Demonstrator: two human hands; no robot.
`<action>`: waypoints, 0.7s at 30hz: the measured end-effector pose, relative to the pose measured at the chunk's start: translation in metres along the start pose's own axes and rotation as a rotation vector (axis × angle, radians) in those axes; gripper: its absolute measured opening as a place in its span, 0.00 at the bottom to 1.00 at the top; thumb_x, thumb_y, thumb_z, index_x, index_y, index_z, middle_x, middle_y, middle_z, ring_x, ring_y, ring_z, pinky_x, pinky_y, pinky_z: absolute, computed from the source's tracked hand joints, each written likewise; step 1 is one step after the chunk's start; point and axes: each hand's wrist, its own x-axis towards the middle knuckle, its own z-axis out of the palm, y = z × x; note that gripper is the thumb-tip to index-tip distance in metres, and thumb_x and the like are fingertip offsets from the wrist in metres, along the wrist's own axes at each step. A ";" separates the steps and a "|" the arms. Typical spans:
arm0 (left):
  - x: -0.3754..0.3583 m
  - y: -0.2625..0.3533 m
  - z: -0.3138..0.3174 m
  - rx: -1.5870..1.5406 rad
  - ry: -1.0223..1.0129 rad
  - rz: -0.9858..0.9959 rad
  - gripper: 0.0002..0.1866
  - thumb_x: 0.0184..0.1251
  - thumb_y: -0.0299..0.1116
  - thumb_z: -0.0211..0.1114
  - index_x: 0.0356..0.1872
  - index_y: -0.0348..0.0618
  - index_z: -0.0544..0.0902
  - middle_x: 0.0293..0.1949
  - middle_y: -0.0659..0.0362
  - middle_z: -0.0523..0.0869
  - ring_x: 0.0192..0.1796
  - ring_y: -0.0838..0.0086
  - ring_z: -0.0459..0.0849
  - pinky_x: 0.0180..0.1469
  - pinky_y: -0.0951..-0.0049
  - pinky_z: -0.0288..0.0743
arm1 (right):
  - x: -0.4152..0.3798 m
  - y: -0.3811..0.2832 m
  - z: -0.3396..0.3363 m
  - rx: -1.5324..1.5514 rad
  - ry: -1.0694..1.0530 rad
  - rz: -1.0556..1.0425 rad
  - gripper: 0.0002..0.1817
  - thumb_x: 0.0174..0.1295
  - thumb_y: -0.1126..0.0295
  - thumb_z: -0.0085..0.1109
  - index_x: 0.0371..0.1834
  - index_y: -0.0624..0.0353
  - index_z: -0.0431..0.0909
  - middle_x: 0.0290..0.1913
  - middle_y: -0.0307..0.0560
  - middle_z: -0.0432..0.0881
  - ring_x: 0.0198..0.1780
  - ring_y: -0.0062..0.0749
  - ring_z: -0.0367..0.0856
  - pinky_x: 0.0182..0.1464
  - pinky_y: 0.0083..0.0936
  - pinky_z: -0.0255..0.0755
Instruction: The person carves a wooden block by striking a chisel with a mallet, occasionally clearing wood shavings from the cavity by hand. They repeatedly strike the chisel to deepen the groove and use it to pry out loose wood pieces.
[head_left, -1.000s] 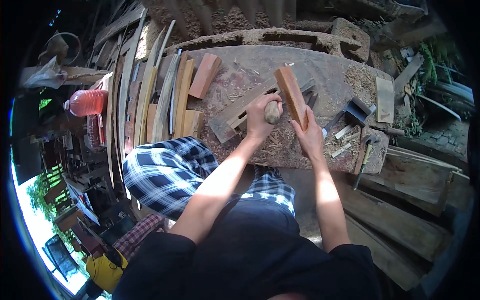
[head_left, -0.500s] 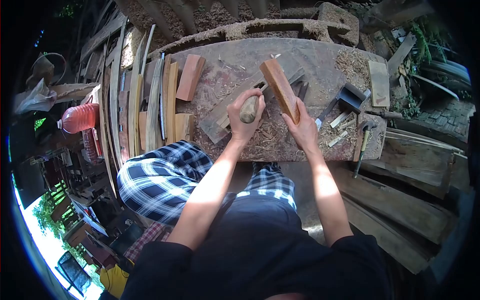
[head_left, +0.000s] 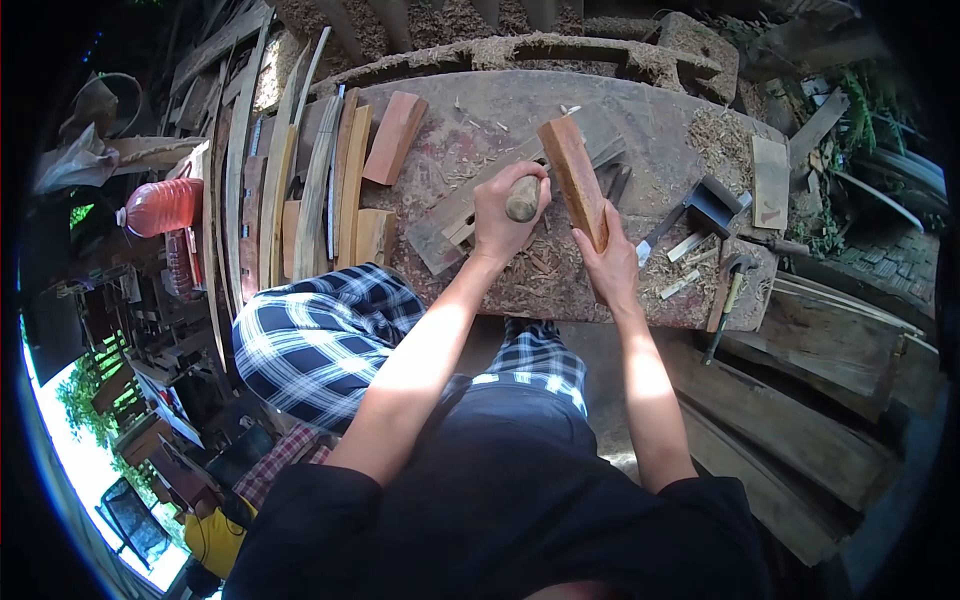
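My left hand [head_left: 508,215] is wrapped round a thick, round wooden tool handle [head_left: 522,200], seen almost end-on. The lower end of this tool is hidden under the hand. Beneath it a long wooden piece [head_left: 445,235] lies slantwise on the worn workbench [head_left: 470,110], with a dark opening partly visible beside my fingers. In my right hand [head_left: 610,262] is a reddish-brown wooden block [head_left: 572,170], gripped at its near end and held slanting up and away. The block is to the right of the handle and apart from it.
Several wooden strips [head_left: 318,190] and a red-brown block [head_left: 395,138] lie at the left. A black box-shaped metal piece [head_left: 713,205], a hammer [head_left: 735,290] and shavings [head_left: 720,140] are at the right. A bottle of pink liquid [head_left: 160,207] stands far left.
The camera view has shifted slightly, moving the bench a little rightward in the picture. The block in my right hand is somewhat more upright. Both hands keep their hold.
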 end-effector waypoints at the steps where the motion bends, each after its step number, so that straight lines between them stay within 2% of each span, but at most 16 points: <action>1: 0.000 0.001 -0.001 0.024 -0.027 0.027 0.06 0.64 0.26 0.72 0.41 0.40 0.88 0.37 0.57 0.92 0.39 0.76 0.91 0.44 0.75 0.82 | 0.000 -0.003 -0.001 -0.001 -0.010 0.009 0.40 0.64 0.49 0.68 0.78 0.44 0.63 0.51 0.66 0.87 0.53 0.67 0.86 0.54 0.53 0.81; 3: 0.003 0.003 -0.001 0.033 -0.047 0.078 0.06 0.63 0.27 0.72 0.40 0.41 0.88 0.34 0.55 0.90 0.38 0.69 0.92 0.42 0.72 0.82 | 0.002 -0.002 -0.004 0.036 -0.008 -0.020 0.40 0.64 0.49 0.68 0.77 0.47 0.64 0.52 0.66 0.87 0.54 0.65 0.86 0.56 0.51 0.81; 5: 0.005 0.006 0.000 0.052 -0.054 0.040 0.06 0.63 0.28 0.72 0.40 0.41 0.88 0.34 0.55 0.90 0.38 0.69 0.92 0.42 0.71 0.82 | 0.003 -0.005 -0.008 0.075 -0.006 -0.044 0.40 0.64 0.49 0.68 0.77 0.49 0.65 0.54 0.65 0.87 0.55 0.64 0.86 0.57 0.50 0.80; 7: 0.009 0.009 -0.002 0.050 -0.100 -0.034 0.07 0.62 0.31 0.73 0.40 0.43 0.88 0.33 0.54 0.91 0.37 0.68 0.92 0.41 0.70 0.82 | 0.001 -0.033 -0.035 0.151 0.015 -0.038 0.40 0.65 0.52 0.69 0.77 0.53 0.66 0.55 0.64 0.87 0.57 0.55 0.88 0.59 0.43 0.80; 8: 0.012 0.007 -0.002 0.047 -0.095 -0.038 0.07 0.62 0.31 0.73 0.40 0.43 0.88 0.33 0.54 0.91 0.37 0.68 0.92 0.41 0.70 0.82 | -0.003 -0.050 -0.051 0.145 0.011 -0.040 0.40 0.65 0.52 0.69 0.77 0.53 0.66 0.55 0.64 0.87 0.57 0.55 0.88 0.59 0.43 0.80; 10: 0.016 0.003 0.002 0.127 -0.098 -0.081 0.08 0.60 0.32 0.74 0.39 0.44 0.88 0.32 0.54 0.91 0.36 0.67 0.92 0.40 0.69 0.83 | -0.014 -0.087 -0.082 0.380 0.095 -0.161 0.39 0.65 0.57 0.70 0.77 0.54 0.65 0.55 0.63 0.87 0.58 0.47 0.88 0.60 0.38 0.79; 12: 0.021 0.005 0.005 0.129 -0.097 -0.080 0.09 0.59 0.33 0.76 0.39 0.44 0.89 0.31 0.53 0.91 0.35 0.66 0.92 0.40 0.67 0.83 | -0.021 -0.110 -0.099 0.468 0.213 -0.438 0.38 0.65 0.62 0.70 0.77 0.54 0.66 0.54 0.63 0.87 0.57 0.42 0.88 0.60 0.34 0.79; 13: 0.023 0.008 0.004 0.114 -0.115 -0.084 0.09 0.56 0.30 0.75 0.38 0.45 0.89 0.32 0.50 0.90 0.36 0.58 0.91 0.40 0.63 0.82 | -0.023 -0.116 -0.099 0.537 0.235 -0.514 0.37 0.64 0.64 0.70 0.77 0.51 0.66 0.52 0.63 0.88 0.53 0.47 0.90 0.57 0.37 0.82; 14: 0.027 0.012 0.002 0.101 -0.130 -0.088 0.09 0.54 0.27 0.74 0.38 0.45 0.89 0.33 0.46 0.89 0.38 0.50 0.90 0.39 0.59 0.81 | -0.024 -0.118 -0.099 0.535 0.238 -0.518 0.37 0.64 0.64 0.70 0.77 0.51 0.66 0.52 0.63 0.88 0.53 0.47 0.90 0.57 0.37 0.82; 16: 0.026 -0.003 0.006 0.099 -0.127 -0.039 0.09 0.54 0.29 0.74 0.37 0.45 0.89 0.32 0.46 0.89 0.38 0.50 0.90 0.39 0.58 0.81 | -0.027 -0.119 -0.099 0.153 0.076 -0.416 0.38 0.62 0.64 0.71 0.77 0.48 0.66 0.50 0.63 0.89 0.51 0.54 0.91 0.54 0.42 0.84; 17: 0.025 -0.012 0.009 0.097 -0.129 0.007 0.09 0.54 0.31 0.75 0.37 0.44 0.89 0.32 0.46 0.89 0.38 0.50 0.90 0.40 0.57 0.81 | -0.020 -0.110 -0.094 0.065 -0.014 -0.373 0.39 0.61 0.64 0.71 0.77 0.46 0.66 0.49 0.62 0.88 0.50 0.58 0.90 0.53 0.45 0.85; 18: 0.025 -0.013 0.007 0.096 -0.130 0.013 0.09 0.54 0.31 0.75 0.37 0.44 0.89 0.32 0.46 0.89 0.38 0.50 0.90 0.40 0.57 0.81 | -0.022 -0.108 -0.096 0.066 -0.008 -0.374 0.39 0.61 0.64 0.71 0.77 0.46 0.66 0.49 0.62 0.88 0.50 0.58 0.90 0.53 0.45 0.85; 21: 0.026 -0.014 -0.002 0.105 -0.137 -0.160 0.12 0.53 0.34 0.76 0.39 0.45 0.89 0.33 0.46 0.89 0.39 0.52 0.91 0.42 0.58 0.83 | -0.023 -0.115 -0.097 0.225 0.081 -0.392 0.38 0.61 0.64 0.72 0.76 0.48 0.67 0.51 0.60 0.89 0.52 0.55 0.90 0.55 0.41 0.85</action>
